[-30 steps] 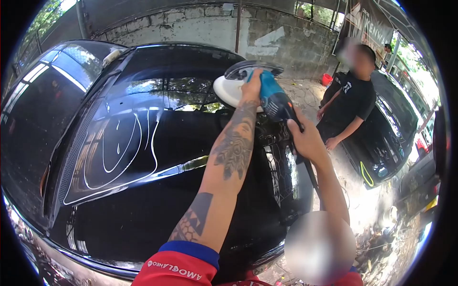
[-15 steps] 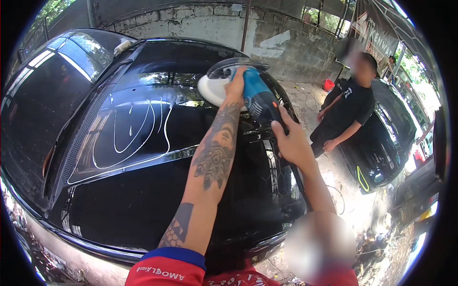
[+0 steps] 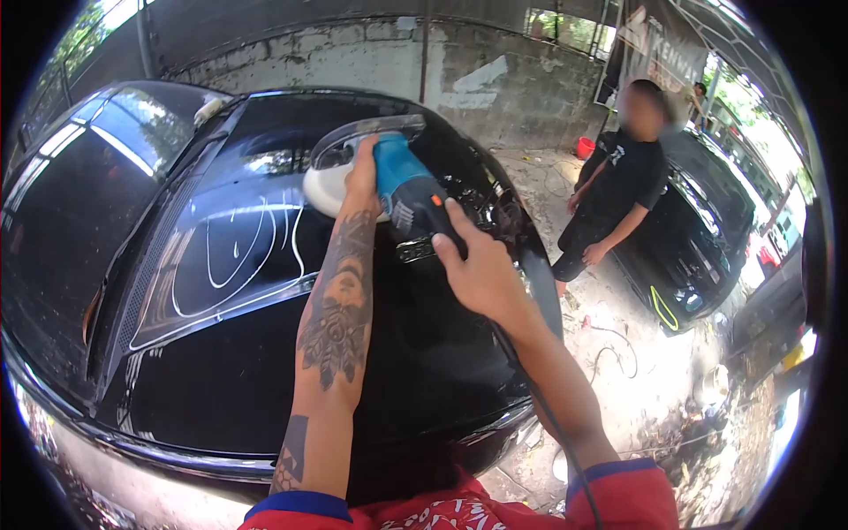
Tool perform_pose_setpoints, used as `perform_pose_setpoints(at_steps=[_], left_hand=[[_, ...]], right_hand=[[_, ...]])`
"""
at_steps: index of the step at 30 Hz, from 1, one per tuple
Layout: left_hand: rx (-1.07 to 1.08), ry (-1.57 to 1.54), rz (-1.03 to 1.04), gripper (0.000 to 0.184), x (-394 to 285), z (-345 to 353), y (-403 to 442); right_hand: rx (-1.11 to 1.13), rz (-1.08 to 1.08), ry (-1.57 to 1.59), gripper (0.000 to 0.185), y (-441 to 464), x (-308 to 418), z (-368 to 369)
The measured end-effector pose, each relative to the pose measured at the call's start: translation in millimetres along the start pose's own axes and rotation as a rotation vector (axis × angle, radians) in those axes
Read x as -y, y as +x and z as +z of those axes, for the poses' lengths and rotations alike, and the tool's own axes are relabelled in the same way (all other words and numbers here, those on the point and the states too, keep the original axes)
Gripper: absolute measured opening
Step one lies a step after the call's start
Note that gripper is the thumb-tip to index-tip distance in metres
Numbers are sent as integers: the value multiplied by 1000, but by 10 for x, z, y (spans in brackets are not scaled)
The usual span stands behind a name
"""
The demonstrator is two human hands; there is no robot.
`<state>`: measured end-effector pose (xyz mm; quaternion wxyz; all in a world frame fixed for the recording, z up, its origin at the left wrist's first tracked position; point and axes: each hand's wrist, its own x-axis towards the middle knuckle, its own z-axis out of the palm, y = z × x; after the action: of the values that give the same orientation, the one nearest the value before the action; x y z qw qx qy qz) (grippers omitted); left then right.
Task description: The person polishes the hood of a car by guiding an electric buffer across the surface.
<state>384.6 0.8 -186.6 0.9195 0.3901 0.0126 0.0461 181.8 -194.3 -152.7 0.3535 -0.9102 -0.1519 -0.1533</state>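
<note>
The blue polisher [image 3: 399, 168] is over the hood [image 3: 221, 380], held in both grips: the left hand [image 3: 363, 177] wraps its front, beside the white pad [image 3: 325, 190]; the right hand [image 3: 484, 272] clasps its rear handle [image 3: 444, 219]. Past the hood's nose stands a person [image 3: 623, 177].

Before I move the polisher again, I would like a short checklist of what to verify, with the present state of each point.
1. Left hand grips the front of the polisher: ok.
2. Right hand holds its rear end: ok.
3. White pad flat against the hood: cannot tell; the contact edge is unclear.
4. Power cord away from the pad: ok, it runs down by the right forearm.
5. White product lines spread out: not ok, distinct lines show.
6. Bystander away from the pad: ok.
</note>
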Motion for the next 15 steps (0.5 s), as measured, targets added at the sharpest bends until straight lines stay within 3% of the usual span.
perform_pose_setpoints(at_steps=[6,7,8,10,14,15], left_hand=[[3,19,0,82,143,94,-81],[-12,58,-54,49,188,166,-80],[-17,56,-56,49,250,206,-77],[-35,41,-61,87,384,277,-15],[-106,86,-61,93,726,552,66],[-85,124,-84,95,775,651,35]], right_hand=[[-2,30,-18,60,-99,-64,-78],[-24,22,-4,60,-110,-149,-83],[-42,14,12,60,-118,-209,-84],[-19,82,19,59,-133,-197,-217],[-65,118,79,57,-109,-583,-261],[-33,225,75,56,-108,-577,-340]])
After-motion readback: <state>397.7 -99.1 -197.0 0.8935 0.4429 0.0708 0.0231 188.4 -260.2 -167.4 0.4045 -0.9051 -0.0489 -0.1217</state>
